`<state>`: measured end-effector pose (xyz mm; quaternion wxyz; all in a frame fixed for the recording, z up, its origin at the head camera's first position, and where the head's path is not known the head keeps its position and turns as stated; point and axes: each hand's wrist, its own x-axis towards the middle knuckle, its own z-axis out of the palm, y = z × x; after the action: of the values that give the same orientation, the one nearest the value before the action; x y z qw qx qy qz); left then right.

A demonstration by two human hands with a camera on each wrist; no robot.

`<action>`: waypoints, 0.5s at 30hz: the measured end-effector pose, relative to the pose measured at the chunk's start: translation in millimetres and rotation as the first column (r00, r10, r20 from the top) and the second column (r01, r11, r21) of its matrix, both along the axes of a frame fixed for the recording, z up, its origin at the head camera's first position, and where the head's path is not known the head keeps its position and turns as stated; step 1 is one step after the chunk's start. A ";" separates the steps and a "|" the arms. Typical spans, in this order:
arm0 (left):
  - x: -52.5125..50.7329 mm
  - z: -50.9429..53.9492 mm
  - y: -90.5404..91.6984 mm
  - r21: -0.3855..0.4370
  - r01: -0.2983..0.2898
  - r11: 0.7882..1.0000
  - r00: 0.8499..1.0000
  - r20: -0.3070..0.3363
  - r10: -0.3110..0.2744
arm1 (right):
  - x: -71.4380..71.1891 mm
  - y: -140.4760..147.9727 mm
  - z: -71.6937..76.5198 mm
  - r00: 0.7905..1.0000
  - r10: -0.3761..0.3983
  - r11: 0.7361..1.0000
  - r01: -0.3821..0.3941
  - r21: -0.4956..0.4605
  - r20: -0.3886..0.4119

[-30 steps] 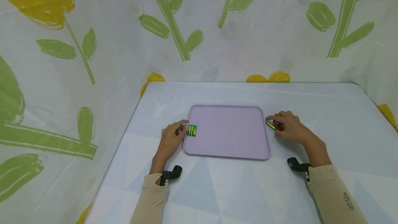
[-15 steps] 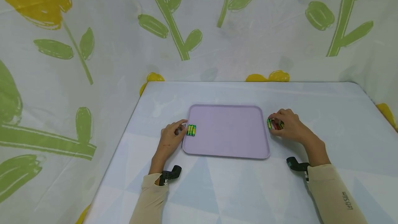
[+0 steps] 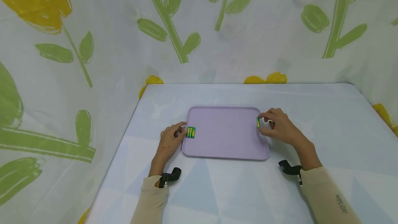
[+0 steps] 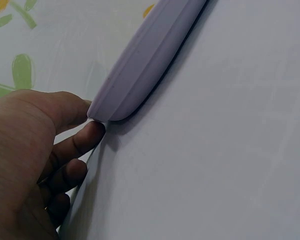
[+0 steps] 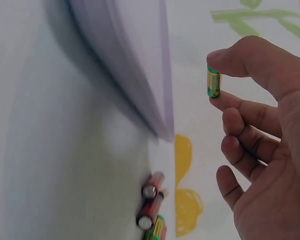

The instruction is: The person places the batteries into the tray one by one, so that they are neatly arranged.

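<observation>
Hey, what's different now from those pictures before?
The right grip moved left, carrying a green battery from beside the tray to its right edge. The battery turned too: it slanted at first, and now it is pinched between thumb and finger. The left grip stayed at the tray's left edge, and the tray and its three green batteries stayed put.

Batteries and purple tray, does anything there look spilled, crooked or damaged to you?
Nothing stands out: no spill or damage shows. The green batteries on the tray lie neatly side by side, the right hand pinches another battery, and red batteries sit bunched off the tray.
</observation>
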<state>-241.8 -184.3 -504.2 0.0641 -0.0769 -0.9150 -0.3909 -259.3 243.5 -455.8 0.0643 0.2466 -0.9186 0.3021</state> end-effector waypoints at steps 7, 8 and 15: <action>4.0 -1.2 0.7 0.018 0.000 1.000 1.000 0.015 0.000 | 7.4 -23.9 4.5 0.999 -0.029 0.999 0.030 -0.040 0.046; 4.3 -1.3 0.7 0.017 0.001 1.000 1.000 0.014 -0.001 | 8.3 -27.7 4.9 0.998 -0.031 0.998 0.034 -0.044 0.060; 3.2 0.0 -0.4 0.003 0.006 1.000 1.000 -0.002 -0.006 | 8.9 -51.4 5.7 0.996 -0.040 0.997 0.045 -0.055 0.080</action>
<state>-238.7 -184.7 -504.3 0.0641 -0.0798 -0.9141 -0.3924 -250.3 192.1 -450.0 0.0415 0.2130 -0.9166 0.3359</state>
